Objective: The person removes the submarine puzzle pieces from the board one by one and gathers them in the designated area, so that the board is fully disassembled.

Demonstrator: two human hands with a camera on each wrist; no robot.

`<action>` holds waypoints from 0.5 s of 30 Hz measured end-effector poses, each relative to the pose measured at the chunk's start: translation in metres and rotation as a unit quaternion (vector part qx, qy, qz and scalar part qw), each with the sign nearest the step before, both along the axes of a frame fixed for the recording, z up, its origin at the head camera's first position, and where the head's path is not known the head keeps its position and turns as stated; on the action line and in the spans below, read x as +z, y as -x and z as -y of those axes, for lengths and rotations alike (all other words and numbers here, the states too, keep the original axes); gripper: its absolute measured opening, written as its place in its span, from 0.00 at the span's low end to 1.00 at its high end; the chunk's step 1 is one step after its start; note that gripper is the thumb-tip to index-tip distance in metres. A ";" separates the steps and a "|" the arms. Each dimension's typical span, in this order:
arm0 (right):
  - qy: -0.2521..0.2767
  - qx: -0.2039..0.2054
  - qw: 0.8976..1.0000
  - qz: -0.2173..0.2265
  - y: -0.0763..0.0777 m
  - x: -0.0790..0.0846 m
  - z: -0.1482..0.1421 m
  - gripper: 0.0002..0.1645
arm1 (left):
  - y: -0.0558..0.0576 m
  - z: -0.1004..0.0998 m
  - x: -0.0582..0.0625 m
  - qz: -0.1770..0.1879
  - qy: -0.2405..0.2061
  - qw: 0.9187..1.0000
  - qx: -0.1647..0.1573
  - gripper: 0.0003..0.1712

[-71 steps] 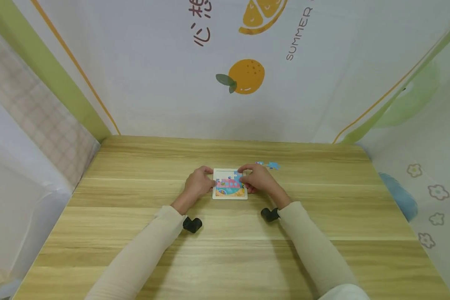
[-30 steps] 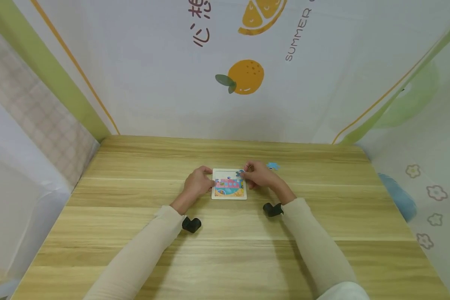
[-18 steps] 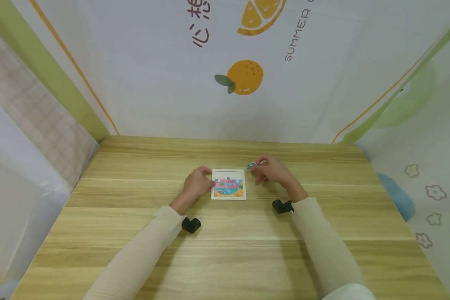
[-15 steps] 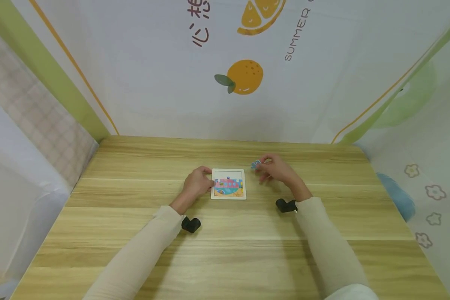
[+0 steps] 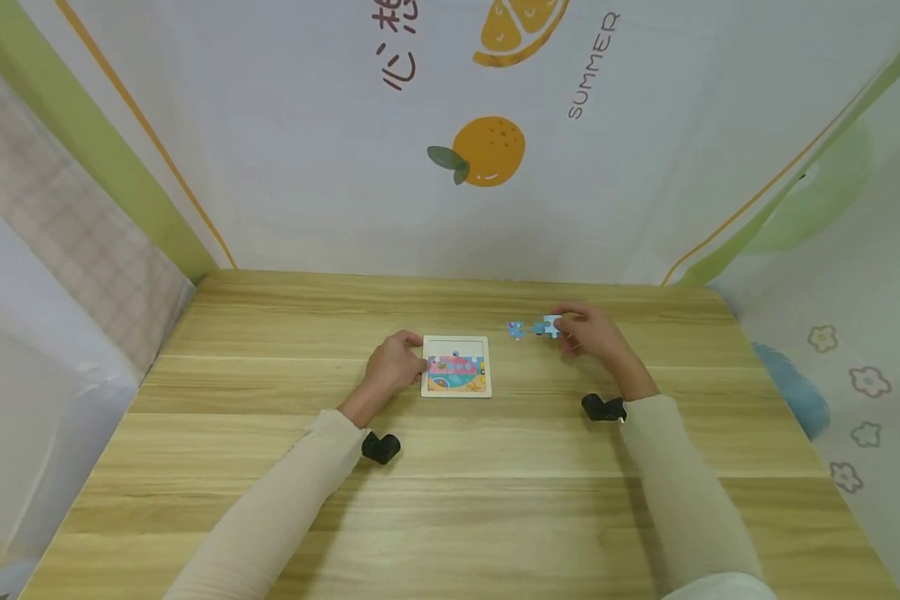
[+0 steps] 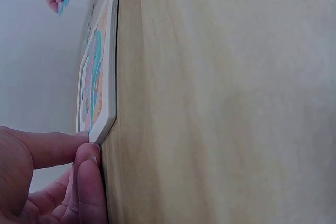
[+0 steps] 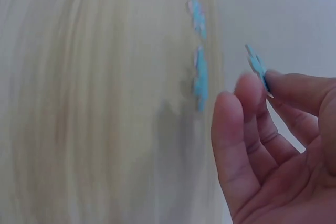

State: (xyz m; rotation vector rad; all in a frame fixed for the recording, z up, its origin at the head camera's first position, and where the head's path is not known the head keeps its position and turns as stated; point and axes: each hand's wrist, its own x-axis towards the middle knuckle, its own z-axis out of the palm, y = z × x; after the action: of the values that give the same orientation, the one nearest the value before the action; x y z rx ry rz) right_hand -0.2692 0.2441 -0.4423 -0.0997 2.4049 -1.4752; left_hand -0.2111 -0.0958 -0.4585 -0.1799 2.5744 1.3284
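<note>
My left hand [image 5: 394, 364] holds the left edge of a white-framed jigsaw tray [image 5: 456, 395], thumb [image 6: 58, 148] on the rim and fingers against its side. The tray lies flat on the table. Pink, teal and sandy pieces fill its lower part, while its upper strip shows a bare white base. To the tray's right, my right hand [image 5: 594, 333] pinches a light blue puzzle piece [image 7: 257, 67] between thumb and fingers, raised above the table. Two loose blue puzzle pieces lie below and left of it: one [image 5: 516, 330] with a pink spot, another [image 7: 200, 80] partly covered in the head view.
The wood-grain table [image 5: 450, 517] extends around both hands. A white curtain [image 5: 330, 167] printed with oranges hangs along its back edge, with more cloth at both sides. Black wrist devices [image 5: 381, 447] sit at both cuffs.
My right hand has lifted a blue piece from the tray's upper right corner and moved right and away with it, over the loose pieces. The left hand has stayed at the tray's edge.
</note>
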 end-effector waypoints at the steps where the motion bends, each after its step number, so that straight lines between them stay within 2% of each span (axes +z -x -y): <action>1: -0.002 -0.006 1.000 0.000 0.000 -0.001 -0.002 0.20 | 0.000 0.000 0.000 -0.001 0.000 1.000 -0.001 0.24; 8: 0.011 -0.032 0.999 0.011 0.001 -0.006 -0.015 0.21 | 0.000 0.001 0.000 -0.004 -0.006 1.000 -0.003 0.24; 15: -0.016 -0.045 0.999 0.019 0.003 -0.010 -0.028 0.22 | 0.000 0.001 -0.003 -0.004 -0.001 1.000 -0.006 0.24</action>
State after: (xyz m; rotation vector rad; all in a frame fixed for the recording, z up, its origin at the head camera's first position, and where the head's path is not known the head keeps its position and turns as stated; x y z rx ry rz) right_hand -0.2724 0.2725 -0.4522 0.0432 2.4290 -1.4631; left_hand -0.2113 -0.0964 -0.4610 -0.1589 2.5768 1.3295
